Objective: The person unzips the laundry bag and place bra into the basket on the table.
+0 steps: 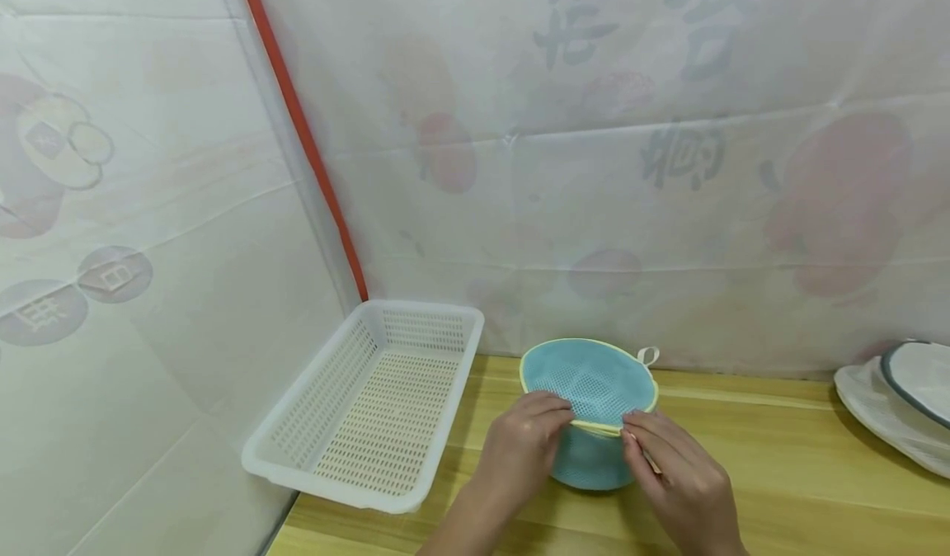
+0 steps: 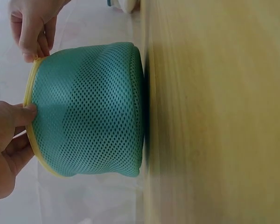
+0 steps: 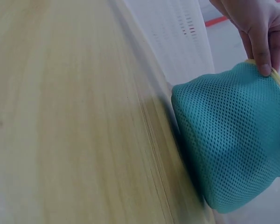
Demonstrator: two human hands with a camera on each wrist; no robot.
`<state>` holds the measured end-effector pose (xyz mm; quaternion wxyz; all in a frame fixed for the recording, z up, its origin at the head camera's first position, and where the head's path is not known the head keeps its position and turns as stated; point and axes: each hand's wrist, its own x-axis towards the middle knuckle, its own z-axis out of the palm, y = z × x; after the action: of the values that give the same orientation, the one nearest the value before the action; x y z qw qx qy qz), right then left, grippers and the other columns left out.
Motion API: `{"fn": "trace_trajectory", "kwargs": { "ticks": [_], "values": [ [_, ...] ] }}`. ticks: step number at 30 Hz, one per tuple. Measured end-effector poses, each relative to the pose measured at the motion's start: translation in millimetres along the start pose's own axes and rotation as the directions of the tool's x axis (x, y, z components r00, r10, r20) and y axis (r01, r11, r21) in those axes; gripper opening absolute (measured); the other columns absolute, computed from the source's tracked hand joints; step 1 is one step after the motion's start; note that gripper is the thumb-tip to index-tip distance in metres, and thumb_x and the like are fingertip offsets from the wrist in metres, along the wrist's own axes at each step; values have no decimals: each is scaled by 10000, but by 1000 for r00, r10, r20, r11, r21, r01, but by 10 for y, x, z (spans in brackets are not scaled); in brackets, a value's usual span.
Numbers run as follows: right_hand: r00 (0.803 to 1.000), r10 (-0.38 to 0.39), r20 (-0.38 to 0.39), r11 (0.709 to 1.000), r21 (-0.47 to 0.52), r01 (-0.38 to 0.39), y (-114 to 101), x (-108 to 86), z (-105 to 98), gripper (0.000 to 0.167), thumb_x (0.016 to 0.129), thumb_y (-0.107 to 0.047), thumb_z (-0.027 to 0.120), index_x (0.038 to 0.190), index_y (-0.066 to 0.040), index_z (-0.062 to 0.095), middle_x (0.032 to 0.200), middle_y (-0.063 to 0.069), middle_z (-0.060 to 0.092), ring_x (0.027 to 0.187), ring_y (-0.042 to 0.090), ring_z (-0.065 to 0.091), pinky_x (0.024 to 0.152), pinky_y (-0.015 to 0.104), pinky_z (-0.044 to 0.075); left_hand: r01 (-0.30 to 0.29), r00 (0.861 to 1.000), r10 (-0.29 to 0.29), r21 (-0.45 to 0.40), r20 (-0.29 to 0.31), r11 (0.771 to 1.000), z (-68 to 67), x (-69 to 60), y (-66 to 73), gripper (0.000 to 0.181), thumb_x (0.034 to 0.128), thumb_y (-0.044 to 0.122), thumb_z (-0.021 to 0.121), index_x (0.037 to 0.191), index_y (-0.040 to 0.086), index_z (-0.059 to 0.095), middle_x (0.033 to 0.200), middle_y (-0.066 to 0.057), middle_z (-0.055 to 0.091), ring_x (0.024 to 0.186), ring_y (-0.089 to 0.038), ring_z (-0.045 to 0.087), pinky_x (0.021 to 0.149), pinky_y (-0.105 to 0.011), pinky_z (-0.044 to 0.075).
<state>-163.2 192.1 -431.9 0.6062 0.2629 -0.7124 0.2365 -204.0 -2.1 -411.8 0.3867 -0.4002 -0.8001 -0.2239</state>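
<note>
The blue mesh bag (image 1: 591,461) stands upright, its base seemingly on the desk (image 1: 801,449), to the right of and apart from the white basket (image 1: 404,502). The left hand (image 1: 515,449) pinches the near part of the yellow rim (image 1: 599,429), its fingers closed on the edge. The right hand (image 1: 686,478) grips that rim just beside it, fingers likewise closed; whether they also hold some small part there is hidden. Nor can I tell whether the mesh within the rim is a lid or the inside.

The likeliest trouble is in the cloth: soft walls could buckle or fold if the hands press down. Uneven pulling could twist the rim or let it slip, since both grips sit close together on the near side, leaving the far edge, with its white loop (image 1: 649,356), unsupported. A sharp tug could tip the bag.
</note>
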Motion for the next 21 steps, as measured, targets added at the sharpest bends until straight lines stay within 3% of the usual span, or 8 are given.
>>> {"fn": "trace_trajectory", "kwargs": {
  "ticks": [4,13,21],
  "values": [
    [1000,-5,-4,1000,7,5,-5,4,7,402,987,-244,589,766,54,746,831,155,732,893,184,689,1029,154,430,16,1000,-16,12,15,1000,-7,3,-11,126,792,43,793,879,134,783,956,67,740,967,-75,676,944,-141,486],
    [998,-62,31,995,81,59,-57,20,31,389,997,-227,583,786,54,749,842,150,719,836,232,662,1019,138,430,-30,998,24,89,64,996,-30,20,29,135,767,51,801,875,128,781,947,60,730,951,-78,663,949,-135,479],
    [988,-130,86,982,146,116,-86,-2,89,357,1010,-213,563,823,29,747,828,123,706,770,224,647,971,151,468,-95,992,92,26,90,995,-18,25,146,92,795,92,795,864,152,791,914,103,702,909,-39,624,929,-88,450]
  ]
}}
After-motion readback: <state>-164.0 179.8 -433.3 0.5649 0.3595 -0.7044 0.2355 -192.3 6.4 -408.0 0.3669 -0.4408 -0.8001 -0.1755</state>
